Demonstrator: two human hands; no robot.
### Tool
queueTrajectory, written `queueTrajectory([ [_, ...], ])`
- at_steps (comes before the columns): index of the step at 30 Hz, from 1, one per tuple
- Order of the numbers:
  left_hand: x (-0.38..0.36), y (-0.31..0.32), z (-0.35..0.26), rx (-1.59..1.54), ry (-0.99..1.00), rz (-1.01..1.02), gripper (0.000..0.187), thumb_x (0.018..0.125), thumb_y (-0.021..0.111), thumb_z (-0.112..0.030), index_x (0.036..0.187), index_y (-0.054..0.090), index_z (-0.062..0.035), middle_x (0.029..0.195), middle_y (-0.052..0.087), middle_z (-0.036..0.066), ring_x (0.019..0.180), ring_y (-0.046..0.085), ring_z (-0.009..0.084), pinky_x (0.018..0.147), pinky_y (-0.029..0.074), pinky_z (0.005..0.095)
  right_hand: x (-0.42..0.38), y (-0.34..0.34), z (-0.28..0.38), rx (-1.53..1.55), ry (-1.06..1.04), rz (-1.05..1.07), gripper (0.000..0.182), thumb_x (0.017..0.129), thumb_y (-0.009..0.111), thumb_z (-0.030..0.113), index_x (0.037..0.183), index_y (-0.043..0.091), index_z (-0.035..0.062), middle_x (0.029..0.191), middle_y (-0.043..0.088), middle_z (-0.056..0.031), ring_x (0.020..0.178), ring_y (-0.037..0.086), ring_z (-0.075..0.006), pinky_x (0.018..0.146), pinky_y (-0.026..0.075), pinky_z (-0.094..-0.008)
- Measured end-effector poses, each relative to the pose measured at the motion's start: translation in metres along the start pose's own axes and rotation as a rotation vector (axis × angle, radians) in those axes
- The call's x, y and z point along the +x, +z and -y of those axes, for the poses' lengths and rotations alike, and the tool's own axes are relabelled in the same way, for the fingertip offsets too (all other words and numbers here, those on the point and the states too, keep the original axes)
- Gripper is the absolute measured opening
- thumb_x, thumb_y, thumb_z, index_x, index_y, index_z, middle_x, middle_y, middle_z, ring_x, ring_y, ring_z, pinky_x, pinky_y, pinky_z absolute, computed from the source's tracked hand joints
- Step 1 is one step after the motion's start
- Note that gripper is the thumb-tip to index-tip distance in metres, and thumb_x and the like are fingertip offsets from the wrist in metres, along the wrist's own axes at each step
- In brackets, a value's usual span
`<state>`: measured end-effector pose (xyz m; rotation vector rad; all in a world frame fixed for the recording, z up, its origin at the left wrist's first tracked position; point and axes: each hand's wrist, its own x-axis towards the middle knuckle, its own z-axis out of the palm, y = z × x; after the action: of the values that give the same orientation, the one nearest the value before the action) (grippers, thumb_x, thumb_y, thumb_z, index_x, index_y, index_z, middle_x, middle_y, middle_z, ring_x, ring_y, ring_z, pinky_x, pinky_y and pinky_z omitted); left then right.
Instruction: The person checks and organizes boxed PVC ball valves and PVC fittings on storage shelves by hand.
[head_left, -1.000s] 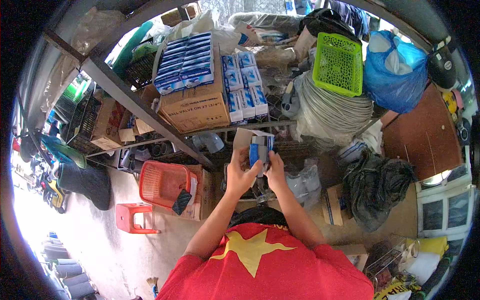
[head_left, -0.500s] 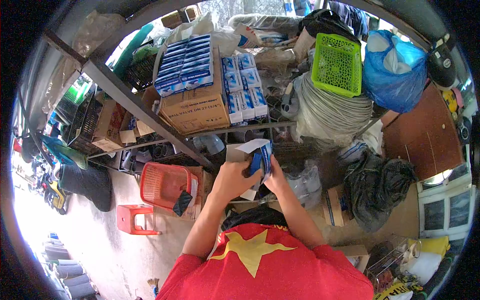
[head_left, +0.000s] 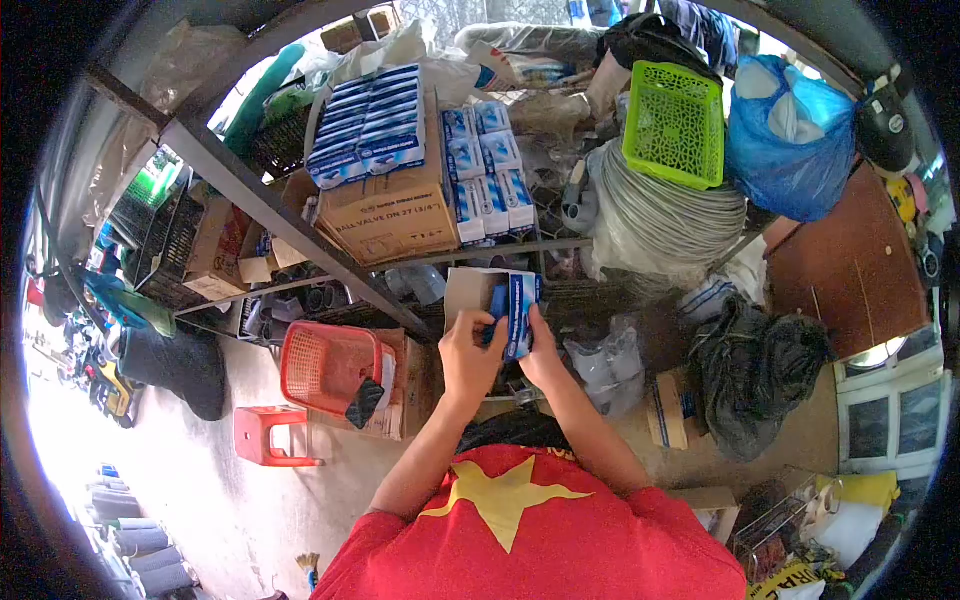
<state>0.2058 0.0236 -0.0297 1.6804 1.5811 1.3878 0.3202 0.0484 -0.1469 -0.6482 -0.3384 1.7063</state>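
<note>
A small blue and white carton point(head_left: 521, 312) with an open flap is held up in front of a metal rack. My right hand point(head_left: 542, 355) grips the carton's lower right side. My left hand point(head_left: 470, 352) is at the carton's open left end, fingers on a blue part point(head_left: 497, 300) that sticks out of it and on the grey inner flap point(head_left: 465, 288). Both arms come up from my red shirt with a yellow star point(head_left: 510, 495).
On the rack stand a brown ball-valve box point(head_left: 395, 215) topped with blue cartons point(head_left: 372, 125), more small cartons point(head_left: 488, 175), a coil of grey hose point(head_left: 660, 215), a green basket point(head_left: 675, 125) and a blue bag point(head_left: 790, 140). Below sit a red basket point(head_left: 325, 365), a red stool point(head_left: 265, 437) and black bags point(head_left: 755, 375).
The carton has been turned so its printed blue and white face shows. My left hand has shifted from covering the open end to pinching at the blue part there.
</note>
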Motion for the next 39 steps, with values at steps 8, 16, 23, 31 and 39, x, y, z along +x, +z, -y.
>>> queueTrajectory([
  [8, 0.002, -0.047, -0.03, 0.174, 0.107, 0.43, 0.044, 0.076, 0.077, -0.021, 0.113, 0.061, -0.0036, 0.111, 0.062, 0.02, 0.101, 0.061, 0.034, 0.087, 0.049, 0.0408, -0.002, 0.003, 0.011, 0.065, -0.03, -0.028, 0.041, 0.097, 0.051, 0.043, 0.116, 0.059, 0.0074, 0.1, 0.066, -0.001, 0.087, 0.064, -0.0111, 0.08, 0.051, -0.0289],
  [16, 0.04, -0.075, -0.026, 0.41, 0.376, 0.461, 0.098, 0.061, 0.085, -0.023, 0.145, 0.034, -0.0135, 0.15, 0.032, 0.015, 0.14, 0.027, 0.0344, 0.114, 0.026, 0.0452, -0.001, -0.005, 0.01, -0.151, 0.012, 0.055, 0.045, 0.093, 0.056, 0.047, 0.108, 0.062, 0.0053, 0.095, 0.067, -0.0005, 0.083, 0.064, -0.0101, 0.075, 0.051, -0.0271],
  [23, 0.035, -0.072, -0.007, 0.527, 0.439, 0.52, 0.057, 0.07, 0.078, -0.031, 0.121, 0.063, -0.01, 0.149, 0.036, 0.012, 0.138, 0.03, 0.0353, 0.112, 0.024, 0.0502, -0.005, 0.004, 0.006, -0.186, 0.008, 0.048, 0.038, 0.095, 0.055, 0.044, 0.1, 0.064, 0.0065, 0.085, 0.066, 0.0023, 0.074, 0.062, -0.0066, 0.068, 0.049, -0.023],
  [31, 0.034, -0.072, -0.007, 0.169, 0.388, 0.542, 0.068, 0.074, 0.078, -0.03, 0.134, 0.052, -0.0138, 0.154, 0.022, 0.018, 0.14, 0.021, 0.0421, 0.111, 0.027, 0.0502, -0.012, 0.034, 0.016, 0.068, 0.103, -0.089, 0.043, 0.095, 0.054, 0.046, 0.108, 0.063, 0.0058, 0.094, 0.068, -0.002, 0.084, 0.065, -0.0108, 0.079, 0.052, -0.0274],
  [39, 0.028, -0.056, 0.01, 0.277, 0.321, 0.478, 0.076, 0.074, 0.076, -0.018, 0.141, 0.042, -0.0105, 0.156, 0.016, 0.019, 0.143, 0.016, 0.0413, 0.112, 0.028, 0.0458, -0.001, 0.009, 0.007, -0.149, 0.057, 0.011, 0.041, 0.094, 0.057, 0.045, 0.104, 0.064, 0.006, 0.09, 0.067, -0.001, 0.076, 0.064, -0.0089, 0.069, 0.052, -0.0251],
])
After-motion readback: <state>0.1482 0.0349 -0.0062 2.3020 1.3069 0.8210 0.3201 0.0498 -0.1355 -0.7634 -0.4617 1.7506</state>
